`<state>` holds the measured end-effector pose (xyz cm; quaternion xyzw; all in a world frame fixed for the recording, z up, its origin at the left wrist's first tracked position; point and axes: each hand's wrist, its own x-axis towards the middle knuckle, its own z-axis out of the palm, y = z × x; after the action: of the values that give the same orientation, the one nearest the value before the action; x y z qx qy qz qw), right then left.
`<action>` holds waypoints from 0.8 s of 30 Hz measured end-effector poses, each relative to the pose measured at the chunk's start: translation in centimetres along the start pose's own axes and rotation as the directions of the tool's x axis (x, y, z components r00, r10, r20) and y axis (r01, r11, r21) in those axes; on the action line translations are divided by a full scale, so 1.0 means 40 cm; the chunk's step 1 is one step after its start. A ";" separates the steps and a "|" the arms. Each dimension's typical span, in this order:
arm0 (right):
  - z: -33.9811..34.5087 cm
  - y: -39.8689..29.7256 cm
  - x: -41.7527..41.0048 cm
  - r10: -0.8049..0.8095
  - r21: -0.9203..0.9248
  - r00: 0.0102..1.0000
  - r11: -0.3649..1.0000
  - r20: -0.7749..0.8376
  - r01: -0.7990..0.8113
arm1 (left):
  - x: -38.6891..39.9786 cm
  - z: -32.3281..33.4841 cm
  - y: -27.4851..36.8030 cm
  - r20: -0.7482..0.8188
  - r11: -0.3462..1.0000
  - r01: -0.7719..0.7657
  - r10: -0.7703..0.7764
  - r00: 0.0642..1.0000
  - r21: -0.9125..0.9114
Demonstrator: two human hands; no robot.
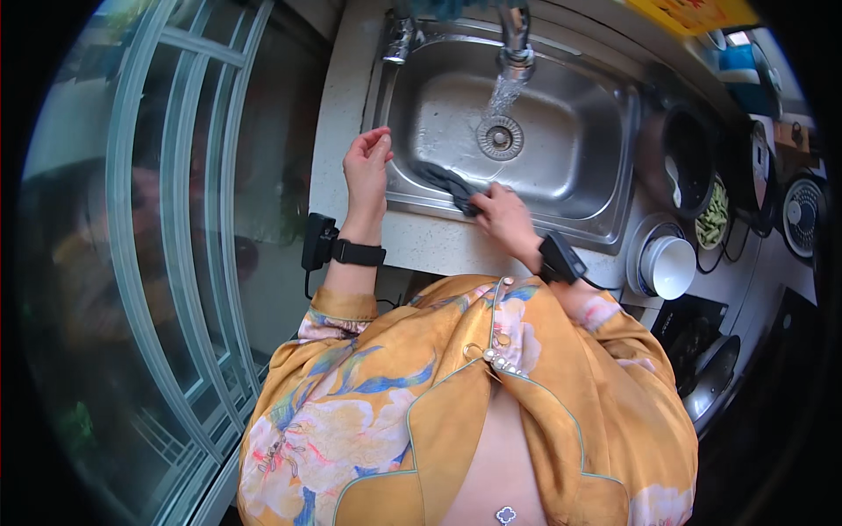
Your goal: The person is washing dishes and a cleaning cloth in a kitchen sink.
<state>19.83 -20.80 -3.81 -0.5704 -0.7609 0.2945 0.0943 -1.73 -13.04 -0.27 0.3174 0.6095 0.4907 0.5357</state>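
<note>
My right hand (505, 214) grips one end of a dark grey cloth (447, 184) at the near rim of the stainless steel sink (592, 227). The rest of the cloth hangs over the rim into the basin's near left part. Above the sink's left edge is my left hand (368, 164), its fingers curled in towards the thumb and nothing visible in them. Water (504, 95) runs from the faucet (516, 56) onto the basin floor, close to the round drain strainer (500, 137).
Right of the sink stand a dark pot (687, 148) with a pale spoon, a bowl of cut green vegetables (713, 217) and stacked white bowls (669, 266). A wok (710, 378) sits farther right. Sliding glass panels (174, 197) line the left side.
</note>
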 end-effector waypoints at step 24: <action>-0.160 0.535 0.291 0.052 -0.646 0.872 0.650 -0.486 -0.399 | 0.049 0.285 0.017 0.425 0.920 0.373 -0.290 0.857 -0.125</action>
<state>36.42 -4.09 -12.75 -0.7021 -0.6948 -0.1554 -0.0156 8.73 -8.10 0.34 0.2443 0.4799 0.3750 0.7545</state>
